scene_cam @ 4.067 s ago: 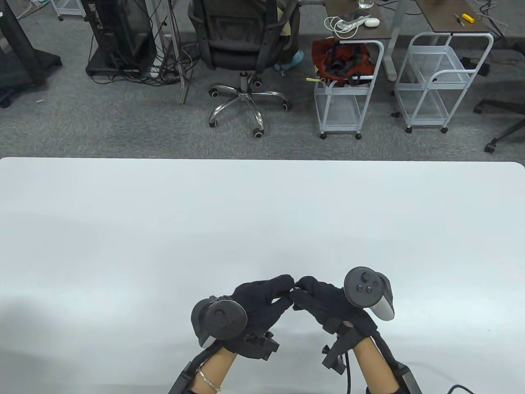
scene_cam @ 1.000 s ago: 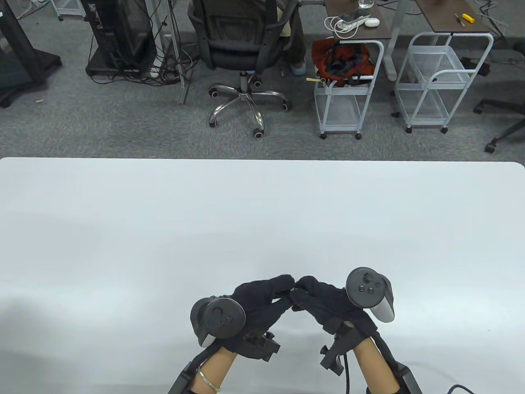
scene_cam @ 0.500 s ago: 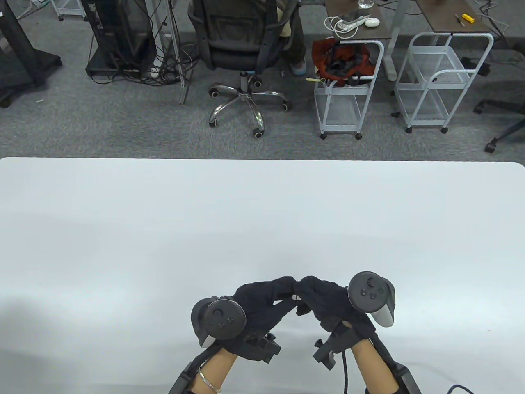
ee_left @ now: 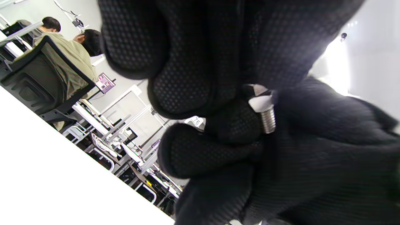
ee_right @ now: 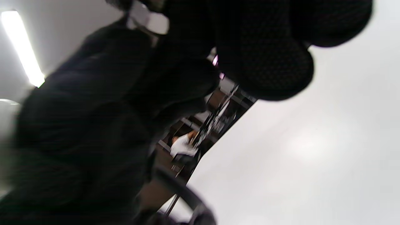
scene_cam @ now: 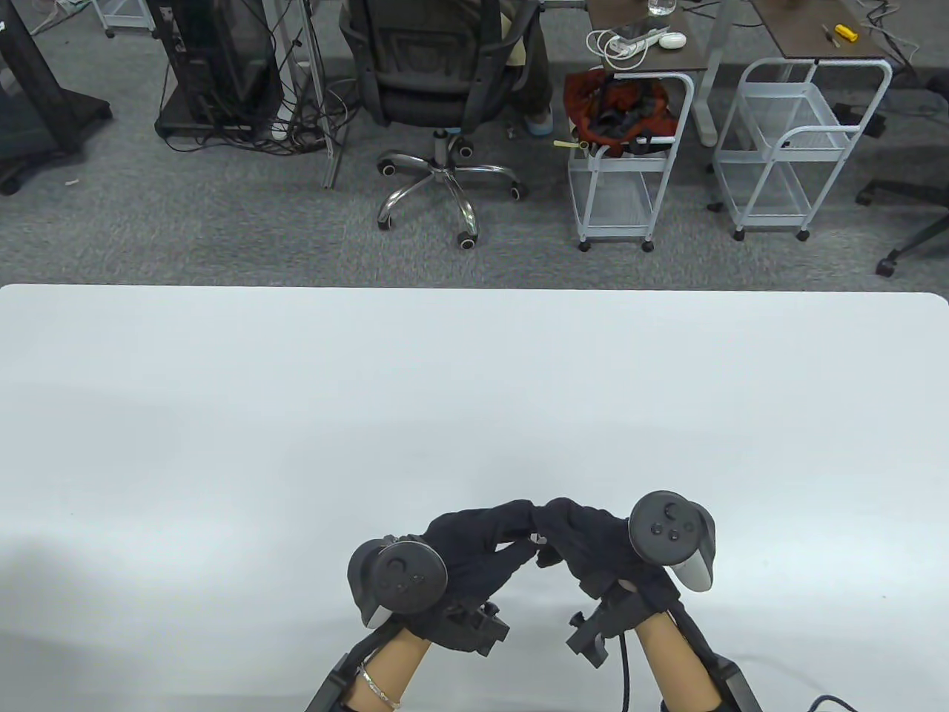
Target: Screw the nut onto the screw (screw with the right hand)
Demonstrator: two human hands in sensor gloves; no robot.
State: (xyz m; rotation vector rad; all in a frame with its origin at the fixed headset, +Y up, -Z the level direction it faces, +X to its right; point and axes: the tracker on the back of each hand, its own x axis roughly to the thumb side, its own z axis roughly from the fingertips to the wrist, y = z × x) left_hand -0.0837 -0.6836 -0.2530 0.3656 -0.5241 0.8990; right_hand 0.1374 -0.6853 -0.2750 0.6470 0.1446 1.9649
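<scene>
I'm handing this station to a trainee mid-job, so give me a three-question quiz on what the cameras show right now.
1. True or false: the left hand and the right hand meet at their fingertips above the table.
2. Which view shows the threaded shank of the screw? A) table view B) left wrist view C) right wrist view
3. Fill in: the right wrist view is too ____ to show the nut.

Key: 1 true; 2 B; 3 blurred.
</scene>
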